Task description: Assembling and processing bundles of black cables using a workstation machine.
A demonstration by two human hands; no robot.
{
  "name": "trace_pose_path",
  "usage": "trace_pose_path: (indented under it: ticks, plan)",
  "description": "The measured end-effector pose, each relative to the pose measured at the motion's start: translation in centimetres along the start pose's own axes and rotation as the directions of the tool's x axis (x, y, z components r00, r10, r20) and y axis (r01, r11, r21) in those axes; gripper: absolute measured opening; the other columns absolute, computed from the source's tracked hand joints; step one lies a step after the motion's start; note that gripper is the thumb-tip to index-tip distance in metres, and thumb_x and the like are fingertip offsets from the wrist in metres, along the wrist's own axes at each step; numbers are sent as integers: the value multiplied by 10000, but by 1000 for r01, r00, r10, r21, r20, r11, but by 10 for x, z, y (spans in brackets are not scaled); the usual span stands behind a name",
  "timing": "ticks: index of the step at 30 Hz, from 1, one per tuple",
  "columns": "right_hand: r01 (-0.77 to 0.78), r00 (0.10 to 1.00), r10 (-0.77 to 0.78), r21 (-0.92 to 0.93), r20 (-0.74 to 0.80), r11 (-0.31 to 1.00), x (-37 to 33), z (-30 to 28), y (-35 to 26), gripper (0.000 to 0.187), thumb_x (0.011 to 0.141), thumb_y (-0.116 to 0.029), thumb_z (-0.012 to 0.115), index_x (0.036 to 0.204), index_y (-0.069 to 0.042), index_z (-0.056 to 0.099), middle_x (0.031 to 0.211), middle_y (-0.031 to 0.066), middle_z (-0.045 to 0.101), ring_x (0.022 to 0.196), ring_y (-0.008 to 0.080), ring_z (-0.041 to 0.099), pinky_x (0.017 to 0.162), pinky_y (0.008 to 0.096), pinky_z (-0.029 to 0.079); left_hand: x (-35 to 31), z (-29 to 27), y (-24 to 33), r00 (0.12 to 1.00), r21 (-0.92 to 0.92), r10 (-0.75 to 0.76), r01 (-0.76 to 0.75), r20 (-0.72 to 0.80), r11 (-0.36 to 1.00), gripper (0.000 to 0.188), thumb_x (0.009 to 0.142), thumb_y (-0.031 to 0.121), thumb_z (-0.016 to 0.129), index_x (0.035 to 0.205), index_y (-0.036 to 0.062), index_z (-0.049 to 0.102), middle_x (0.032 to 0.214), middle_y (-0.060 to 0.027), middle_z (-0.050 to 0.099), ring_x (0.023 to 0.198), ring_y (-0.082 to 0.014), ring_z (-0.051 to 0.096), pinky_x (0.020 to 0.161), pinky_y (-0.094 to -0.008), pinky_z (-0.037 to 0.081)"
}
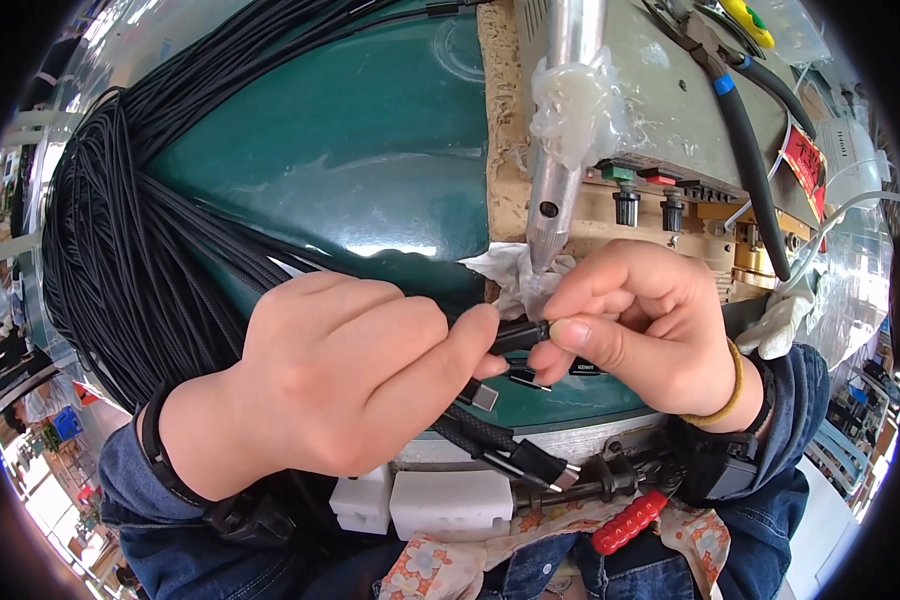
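Note:
Between my two hands is a black cable connector (518, 337), held level just below the tip of a metal nozzle (554, 205) with clear, set glue around it. My left hand (355, 375) is closed, thumb and forefinger pinching the connector's left part. The right hand (640, 330) pinches its right end between thumb and forefinger, the other fingers curled. Fingers hide most of the connector. Under my left hand, black braided cables with metal USB-C plugs (564, 474) lie at the table's front edge. Another metal plug (483, 396) shows beside my left fingers.
A large bundle of black cables (120, 250) covers the left of the green mat (330, 180). At right stands a beige machine (660, 100) with black knobs, and cutting pliers (735, 120) lie on it. White blocks (450, 503) and a red-handled tool (630, 522) are near my body.

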State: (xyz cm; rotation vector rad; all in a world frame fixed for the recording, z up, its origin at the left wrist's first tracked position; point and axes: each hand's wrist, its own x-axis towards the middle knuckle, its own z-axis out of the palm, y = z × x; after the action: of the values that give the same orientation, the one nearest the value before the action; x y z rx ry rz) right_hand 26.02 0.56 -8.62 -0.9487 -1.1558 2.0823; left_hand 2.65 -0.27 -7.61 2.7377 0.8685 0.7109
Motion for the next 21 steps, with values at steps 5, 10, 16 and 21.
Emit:
trace_pose_path:
  ticks: [5, 10, 16, 21]
  plan:
    - [262, 962, -193, -450, 194, 854, 4, -12, -9, 125, 805, 18, 656, 913, 25, 594, 778, 85, 635, 659, 139, 617, 605, 262, 506, 1, -5, -1, 985, -46, -88, 95, 148, 994, 317, 616, 123, 751, 889, -12, 662, 678, -57, 554, 557, -203, 564, 497, -295, 462]
    - [450, 885, -386, -691, 261, 565, 5, -11, -6, 185, 689, -27, 743, 816, -13, 608, 691, 60, 507, 559, 180, 520, 520, 299, 436, -3, -1, -9, 997, 63, -71, 69, 39, 996, 333, 582, 121, 723, 877, -16, 653, 679, -68, 562, 562, -205, 576, 491, -301, 464]
    - [671, 716, -575, -619, 396, 408, 8, -1, 1, 182, 692, -24, 716, 854, -12, 633, 778, 82, 532, 628, 228, 550, 549, 311, 466, 4, -9, 5, 995, -37, 69, -67, 70, 997, 331, 557, 100, 657, 858, -37, 643, 693, -82, 576, 573, -214, 587, 491, -307, 474]
    - [731, 662, -575, -581, 481, 356, 6, -7, 3, 197, 706, -26, 690, 891, 12, 634, 862, 119, 573, 712, 249, 593, 596, 319, 499, 3, -10, 11, 989, -77, 33, -22, 145, 997, 339, 558, 87, 623, 858, -69, 640, 719, -96, 596, 575, -209, 586, 488, -299, 478]
